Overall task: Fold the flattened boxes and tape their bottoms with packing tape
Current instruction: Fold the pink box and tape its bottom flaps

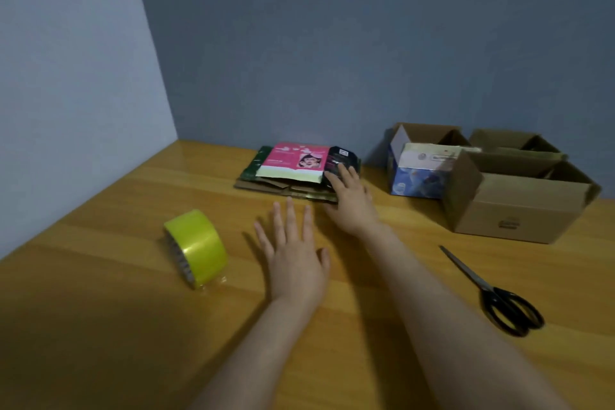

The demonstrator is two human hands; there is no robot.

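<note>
Left grip (293, 256): spread flat, empty, over counter (100, 309).
Right grip (349, 203): fingers straight, on flattened boxes (293, 163), right end.

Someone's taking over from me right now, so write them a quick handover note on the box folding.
Left hand: open, over the table, holding nothing.
Right hand: open, fingers on the right end of the stack of flattened boxes.
Tape roll lies left of the hands, scissors right.
Done: folded boxes stand at right; bottoms not visible.
Left: fold and tape the stack.
</note>
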